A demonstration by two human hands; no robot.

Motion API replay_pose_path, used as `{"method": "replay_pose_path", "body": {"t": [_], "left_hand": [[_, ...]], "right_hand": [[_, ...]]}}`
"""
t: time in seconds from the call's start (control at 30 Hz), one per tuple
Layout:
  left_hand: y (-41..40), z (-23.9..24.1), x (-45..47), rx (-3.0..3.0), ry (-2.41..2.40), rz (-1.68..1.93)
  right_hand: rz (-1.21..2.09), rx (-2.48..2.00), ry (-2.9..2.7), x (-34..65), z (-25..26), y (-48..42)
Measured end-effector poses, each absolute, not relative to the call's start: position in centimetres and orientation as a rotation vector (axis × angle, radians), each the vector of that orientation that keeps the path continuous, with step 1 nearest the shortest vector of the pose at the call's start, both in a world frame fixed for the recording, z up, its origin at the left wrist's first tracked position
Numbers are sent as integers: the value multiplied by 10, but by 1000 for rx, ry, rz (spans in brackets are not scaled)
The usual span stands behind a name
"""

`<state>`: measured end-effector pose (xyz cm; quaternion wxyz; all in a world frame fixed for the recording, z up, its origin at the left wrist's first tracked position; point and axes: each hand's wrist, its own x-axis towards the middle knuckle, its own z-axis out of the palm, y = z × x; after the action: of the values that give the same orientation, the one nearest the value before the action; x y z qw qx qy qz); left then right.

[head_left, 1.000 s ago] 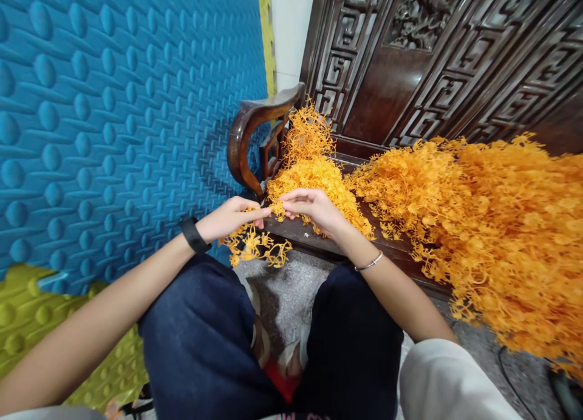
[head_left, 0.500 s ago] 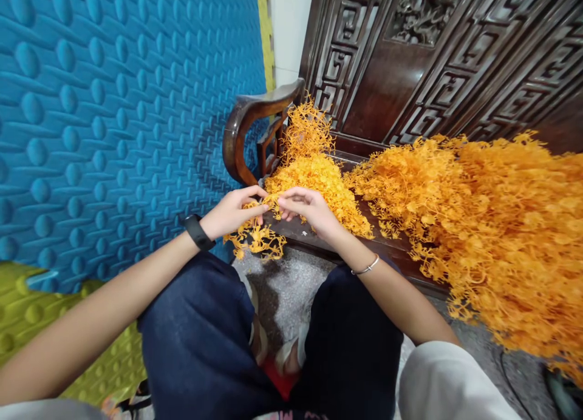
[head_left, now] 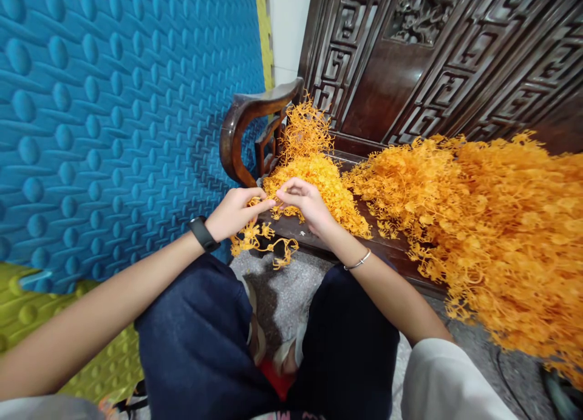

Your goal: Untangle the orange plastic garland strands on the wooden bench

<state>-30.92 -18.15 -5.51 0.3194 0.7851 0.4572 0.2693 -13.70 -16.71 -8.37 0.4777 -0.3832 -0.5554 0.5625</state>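
My left hand (head_left: 239, 210), with a black band on its wrist, is closed on a string of orange plastic pieces (head_left: 262, 241) whose loose end dangles below it over the seat's front edge. Close beside it, my right hand (head_left: 305, 204) pinches with thumb and forefinger; a small orange piece seems to be at its fingertips, too small to make out fully. The fingertips of both hands nearly meet. Behind them a heap of loose orange plastic pieces (head_left: 321, 174) lies on the dark wooden seat (head_left: 303, 230).
A far larger orange pile (head_left: 492, 226) spreads over the seat to the right. The curved wooden armrest (head_left: 237, 128) rises at the left, and a carved backrest (head_left: 387, 86) stands behind. Blue textured matting (head_left: 113, 116) fills the left side. A cable (head_left: 505, 377) lies at lower right.
My right hand has turned and lifted slightly, its fingers bunched closer. My left thumb reaches farther right. The dangling string has swung and spread to the right.
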Motion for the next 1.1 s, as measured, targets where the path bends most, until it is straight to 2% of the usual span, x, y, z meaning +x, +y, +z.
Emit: {"method": "replay_pose_path", "body": {"t": [0.53, 0.77, 0.9, 1.1], "left_hand": [[-168, -59, -293, 1908, 1259, 873], [-196, -48, -303, 1883, 1259, 858], [-194, -48, -307, 1895, 1224, 831], [-176, -57, -309, 1882, 1184, 791]], "right_hand": [[1097, -1007, -1250, -150, -79, -131], [624, -1170, -813, -65, -68, -78], [541, -1138, -1080, -34, -75, -64], [413, -1344, -1419, -56, -95, -52]]}}
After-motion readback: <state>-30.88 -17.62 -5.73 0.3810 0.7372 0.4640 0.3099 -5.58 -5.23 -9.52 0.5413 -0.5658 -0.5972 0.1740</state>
